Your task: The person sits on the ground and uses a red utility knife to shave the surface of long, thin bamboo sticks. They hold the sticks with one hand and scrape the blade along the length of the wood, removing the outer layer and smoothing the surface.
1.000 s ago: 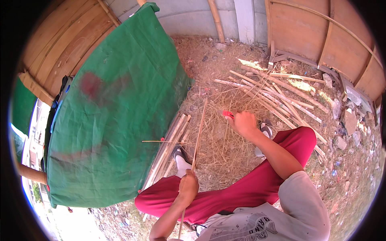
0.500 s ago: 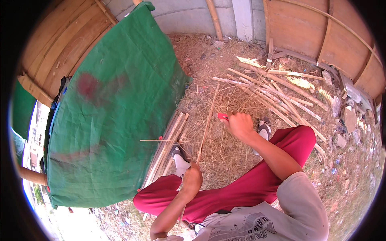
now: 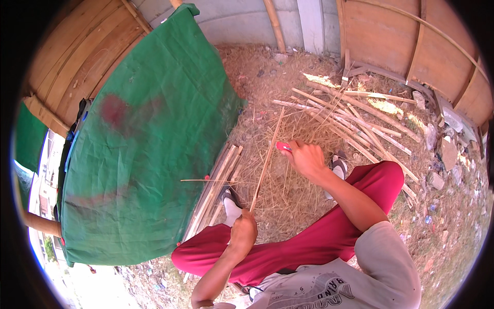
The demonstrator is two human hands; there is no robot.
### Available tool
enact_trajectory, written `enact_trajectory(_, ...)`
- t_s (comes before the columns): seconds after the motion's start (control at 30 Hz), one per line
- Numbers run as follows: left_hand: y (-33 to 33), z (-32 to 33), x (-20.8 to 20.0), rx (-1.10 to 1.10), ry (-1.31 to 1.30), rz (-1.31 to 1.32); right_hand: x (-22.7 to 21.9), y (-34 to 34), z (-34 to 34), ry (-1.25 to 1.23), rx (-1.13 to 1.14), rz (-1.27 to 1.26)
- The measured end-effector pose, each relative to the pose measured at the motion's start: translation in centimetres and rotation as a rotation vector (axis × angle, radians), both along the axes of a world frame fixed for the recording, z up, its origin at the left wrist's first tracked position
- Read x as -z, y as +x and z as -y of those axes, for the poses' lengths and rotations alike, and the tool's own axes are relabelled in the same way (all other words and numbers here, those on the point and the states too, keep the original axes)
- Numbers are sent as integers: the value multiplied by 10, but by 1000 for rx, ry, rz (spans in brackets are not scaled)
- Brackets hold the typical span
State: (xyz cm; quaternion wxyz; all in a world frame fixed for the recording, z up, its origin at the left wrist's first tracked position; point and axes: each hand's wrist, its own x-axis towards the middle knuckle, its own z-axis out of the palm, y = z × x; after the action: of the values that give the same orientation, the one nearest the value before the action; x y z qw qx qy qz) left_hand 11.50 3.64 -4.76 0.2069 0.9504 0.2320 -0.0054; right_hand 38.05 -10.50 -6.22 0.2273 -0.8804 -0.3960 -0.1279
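Note:
My left hand (image 3: 243, 232) is closed around the lower part of a long, thin bamboo strip (image 3: 267, 164), which slants up and away over the ground between my legs. In my right hand (image 3: 307, 159) is a small red utility knife (image 3: 283, 147), gripped with its red end pointing left toward the strip. A narrow gap shows between the knife and the strip; its blade is too small to make out. Thin straw-like shavings (image 3: 288, 206) lie spread on the ground below both hands.
A pile of split bamboo sticks (image 3: 360, 126) lies at the far right. More strips (image 3: 208, 198) lie beside a large green tarp (image 3: 149, 139) on the left. Wooden panels (image 3: 386, 36) and a grey wall (image 3: 236, 26) stand behind; rubble (image 3: 447, 154) lines the right side.
The knife and my right hand have shifted slightly left. My left hand has moved a little left, and the strip's far end has tilted slightly right.

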Motion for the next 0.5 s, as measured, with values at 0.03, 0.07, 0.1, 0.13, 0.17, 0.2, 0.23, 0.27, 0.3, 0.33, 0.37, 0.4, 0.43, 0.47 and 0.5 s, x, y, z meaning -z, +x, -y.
enact_trajectory(0.03, 0, -8, 4, -20, 21, -11, -3, 0, 1, -23, -4, -23)
enact_trajectory(0.07, 0, -15, 8, -38, 41, -26, -4, -1, 2, -47, -5, -49)
enact_trajectory(0.1, 0, -21, 10, -43, 50, -12, -3, 0, 3, -27, 2, -29)
enact_trajectory(0.13, 1, -28, 13, -49, 60, 2, -2, 1, 4, -8, 8, -8)
enact_trajectory(0.17, 2, -29, 12, -58, 66, 15, -1, 0, 4, 9, 12, 11)
enact_trajectory(0.2, 2, -28, 11, -63, 50, 21, -2, 0, 5, 10, 20, -6)
enact_trajectory(0.23, 4, -26, 11, -57, 61, 44, -4, -1, 5, 11, 28, -23)
enact_trajectory(0.27, 4, -24, 11, -54, 74, 66, -6, -2, 5, 13, 33, -40)
enact_trajectory(0.3, 4, -22, 11, -51, 86, 88, -8, -3, 5, -4, 37, -64)
enact_trajectory(0.33, 3, -22, 13, -48, 84, 78, -9, -4, 5, -22, 41, -87)
enact_trajectory(0.37, 4, -21, 14, -38, 81, 70, -9, -4, 7, -40, 53, -109)
enact_trajectory(0.4, 6, -20, 14, -27, 77, 63, -3, -2, 8, -51, 60, -95)
enact_trajectory(0.43, 7, -15, 14, -39, 49, 43, 8, 2, 6, -62, 67, -81)
enact_trajectory(0.47, 9, -6, 7, -51, 21, 22, 9, 2, 5, -73, 73, -68)
enact_trajectory(0.5, 11, 1, 4, -63, -7, 1, 9, 1, 6, -92, 73, -109)
